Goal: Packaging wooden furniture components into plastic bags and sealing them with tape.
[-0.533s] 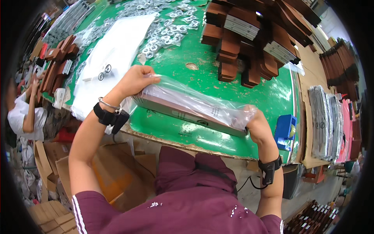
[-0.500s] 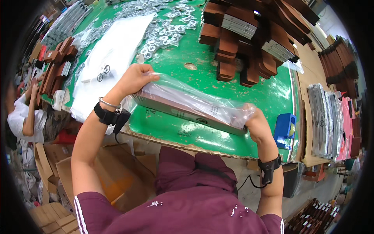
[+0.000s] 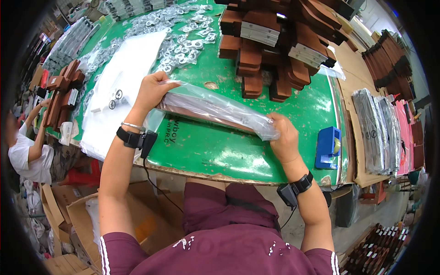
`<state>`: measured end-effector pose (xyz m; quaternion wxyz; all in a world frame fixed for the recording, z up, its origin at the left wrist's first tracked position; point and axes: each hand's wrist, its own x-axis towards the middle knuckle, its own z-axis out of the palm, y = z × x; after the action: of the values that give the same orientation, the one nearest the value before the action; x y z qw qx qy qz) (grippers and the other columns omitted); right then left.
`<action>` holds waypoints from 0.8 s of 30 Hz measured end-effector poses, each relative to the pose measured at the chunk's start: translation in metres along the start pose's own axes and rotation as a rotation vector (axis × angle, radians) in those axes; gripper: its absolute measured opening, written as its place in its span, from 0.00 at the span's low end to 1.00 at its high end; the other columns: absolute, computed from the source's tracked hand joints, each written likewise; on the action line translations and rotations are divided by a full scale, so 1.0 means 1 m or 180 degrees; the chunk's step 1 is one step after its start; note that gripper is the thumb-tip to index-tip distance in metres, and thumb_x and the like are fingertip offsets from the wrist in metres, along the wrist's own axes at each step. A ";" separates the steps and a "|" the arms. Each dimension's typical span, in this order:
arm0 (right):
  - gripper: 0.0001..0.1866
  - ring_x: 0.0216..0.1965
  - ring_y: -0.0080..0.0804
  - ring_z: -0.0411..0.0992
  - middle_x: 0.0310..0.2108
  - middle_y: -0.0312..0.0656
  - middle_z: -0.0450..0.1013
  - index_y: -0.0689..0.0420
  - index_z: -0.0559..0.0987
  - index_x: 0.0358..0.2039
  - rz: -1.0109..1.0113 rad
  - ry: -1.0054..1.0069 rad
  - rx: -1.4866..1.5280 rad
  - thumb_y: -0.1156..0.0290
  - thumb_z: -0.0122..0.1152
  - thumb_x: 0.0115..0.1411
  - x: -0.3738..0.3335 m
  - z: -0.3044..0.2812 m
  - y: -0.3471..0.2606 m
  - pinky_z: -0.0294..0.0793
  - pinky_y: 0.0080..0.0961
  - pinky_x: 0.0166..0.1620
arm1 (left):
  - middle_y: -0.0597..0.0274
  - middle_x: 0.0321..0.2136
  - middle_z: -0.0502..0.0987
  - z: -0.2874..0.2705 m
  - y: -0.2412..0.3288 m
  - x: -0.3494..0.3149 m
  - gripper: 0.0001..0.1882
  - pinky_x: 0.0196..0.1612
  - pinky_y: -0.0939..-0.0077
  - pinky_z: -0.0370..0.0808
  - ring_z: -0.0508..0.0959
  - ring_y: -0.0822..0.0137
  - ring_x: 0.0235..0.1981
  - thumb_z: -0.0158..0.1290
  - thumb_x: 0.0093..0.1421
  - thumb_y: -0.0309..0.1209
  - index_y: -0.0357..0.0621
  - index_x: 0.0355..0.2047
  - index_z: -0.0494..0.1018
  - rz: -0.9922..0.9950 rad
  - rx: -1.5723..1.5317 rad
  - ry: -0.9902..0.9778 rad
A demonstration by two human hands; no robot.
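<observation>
A long clear plastic bag (image 3: 224,109) with brown, board-like pieces (image 3: 190,111) inside stretches between my two hands, tilted down to the right above the green tabletop. My left hand (image 3: 155,91) pinches the bag's left end between thumb and fingers. At the opposite end my right hand (image 3: 285,136) is closed around the gathered plastic. Glare on the film hides the exact shape of what lies inside. Under my left wrist, a loose flap of printed clear film spreads on the table.
A stack of brown wooden pieces (image 3: 252,62) rises at the far side. White plastic bags (image 3: 126,68) lie to the left, small bagged metal rings (image 3: 183,50) behind them. A blue tape dispenser (image 3: 326,149) stands at the right edge. At far left a person (image 3: 30,146) handles brown pieces.
The bagged bundle has tilted and its brown side shows less. My right hand has turned, its fist now gripping the bag's end from the right. The left hand keeps its pinch.
</observation>
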<state>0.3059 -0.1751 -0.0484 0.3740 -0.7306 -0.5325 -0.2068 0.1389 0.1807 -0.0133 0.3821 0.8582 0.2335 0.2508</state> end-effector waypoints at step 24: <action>0.19 0.33 0.45 0.77 0.32 0.46 0.78 0.52 0.82 0.42 0.0392 -0.0156 0.0361 0.82 0.58 0.50 0.020 0.010 0.025 0.77 0.35 0.36 | 0.52 0.40 0.68 -0.008 0.025 -0.066 0.18 0.48 0.59 0.71 0.71 0.52 0.44 0.65 0.50 0.31 0.41 0.41 0.76 0.1770 0.1608 0.0121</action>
<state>0.3356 -0.1589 -0.0493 0.4137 -0.7444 -0.5064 -0.1350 0.0893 0.1309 -0.0062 0.0713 0.9512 0.0531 0.2954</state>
